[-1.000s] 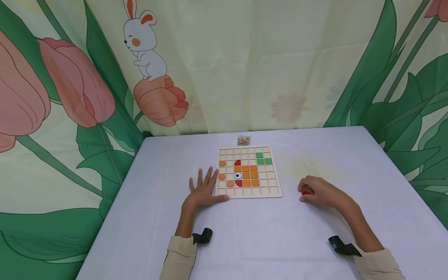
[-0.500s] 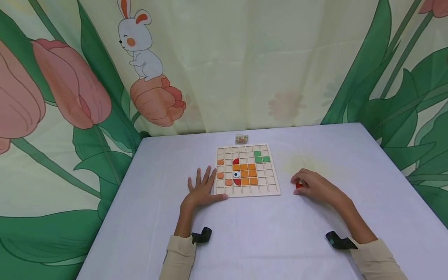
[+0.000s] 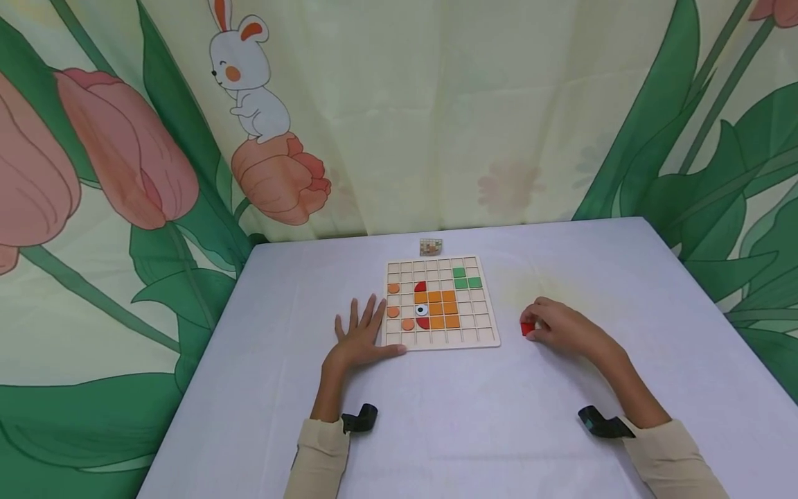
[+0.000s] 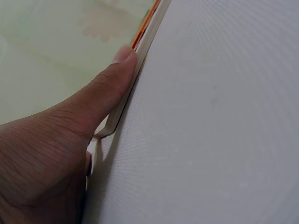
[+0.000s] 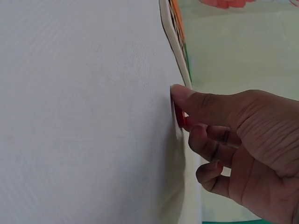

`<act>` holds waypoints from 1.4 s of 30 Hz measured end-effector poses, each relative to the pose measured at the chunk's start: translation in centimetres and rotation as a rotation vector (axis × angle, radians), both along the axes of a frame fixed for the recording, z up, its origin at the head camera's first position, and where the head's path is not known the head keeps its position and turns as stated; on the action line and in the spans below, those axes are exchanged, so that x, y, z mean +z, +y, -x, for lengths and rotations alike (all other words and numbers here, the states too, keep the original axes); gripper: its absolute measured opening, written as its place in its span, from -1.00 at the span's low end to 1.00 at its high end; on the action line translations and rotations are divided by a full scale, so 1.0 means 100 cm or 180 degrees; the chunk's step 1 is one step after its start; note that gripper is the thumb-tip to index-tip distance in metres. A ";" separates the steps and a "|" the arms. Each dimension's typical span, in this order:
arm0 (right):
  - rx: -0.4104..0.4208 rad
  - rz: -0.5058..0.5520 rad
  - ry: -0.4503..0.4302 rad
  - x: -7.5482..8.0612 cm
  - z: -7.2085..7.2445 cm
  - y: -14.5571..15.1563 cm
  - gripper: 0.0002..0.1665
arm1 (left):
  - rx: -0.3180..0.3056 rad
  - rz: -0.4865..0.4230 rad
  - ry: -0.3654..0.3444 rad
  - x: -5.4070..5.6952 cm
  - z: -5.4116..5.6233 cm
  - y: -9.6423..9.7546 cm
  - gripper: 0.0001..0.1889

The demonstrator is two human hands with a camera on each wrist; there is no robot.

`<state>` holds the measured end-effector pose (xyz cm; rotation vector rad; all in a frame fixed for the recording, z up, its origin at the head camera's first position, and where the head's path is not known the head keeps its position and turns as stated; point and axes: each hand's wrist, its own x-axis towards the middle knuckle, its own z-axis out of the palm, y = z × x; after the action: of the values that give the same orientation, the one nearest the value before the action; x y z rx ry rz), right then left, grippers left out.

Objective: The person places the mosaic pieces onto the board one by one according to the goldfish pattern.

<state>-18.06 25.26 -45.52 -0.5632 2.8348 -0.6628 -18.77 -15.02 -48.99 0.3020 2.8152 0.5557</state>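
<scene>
A pale wooden grid board point(image 3: 480, 337) lies on the white-covered table. Orange square tiles point(image 3: 443, 308), green squares point(image 3: 467, 283), red curved tiles point(image 3: 422, 323), light orange discs point(image 3: 393, 312) and an eye tile point(image 3: 421, 310) sit in its cells. My left hand point(image 3: 359, 343) is spread at the board's left side, its thumb point(image 4: 122, 58) resting along the near left corner. To the right of the board, my right hand point(image 3: 564, 328) pinches a red tile point(image 3: 527, 328) between thumb and fingers, low at the tabletop. In the right wrist view the red tile point(image 5: 179, 115) is partly hidden behind the thumb.
A small patterned card point(image 3: 431, 247) lies just beyond the board's far edge. Behind the table hangs a curtain point(image 3: 399, 118) printed with tulips and a rabbit. Black wrist cameras sit on both forearms.
My right hand has shifted a little left toward the board with the red tile, more of which now shows. The left hand stays at the board. The head view has tilted slightly.
</scene>
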 end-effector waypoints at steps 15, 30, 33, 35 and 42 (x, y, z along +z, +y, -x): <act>0.0174 -0.0099 0.0151 -0.002 0.008 -0.011 -0.75 | 0.0011 0.0030 -0.0021 0.004 -0.001 -0.001 0.18; 0.0496 -0.0109 0.0261 0.009 0.024 -0.051 -0.69 | 0.0009 0.0059 -0.0047 -0.001 0.001 0.000 0.17; 0.0539 -0.0138 0.0250 0.009 0.026 -0.060 -0.69 | 0.0012 0.0091 -0.0047 -0.002 0.001 0.000 0.17; 0.0576 -0.0150 0.0244 0.009 0.028 -0.065 -0.70 | 0.0015 0.0094 -0.0041 -0.002 0.001 0.000 0.17; 0.0603 -0.0166 0.0074 0.009 0.033 -0.083 -0.71 | -0.0018 0.0082 0.0003 -0.004 0.003 -0.002 0.18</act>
<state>-21.34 16.97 -44.59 -0.8225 2.7643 -0.5498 -19.04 -15.21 -49.43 0.3050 2.8192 0.5180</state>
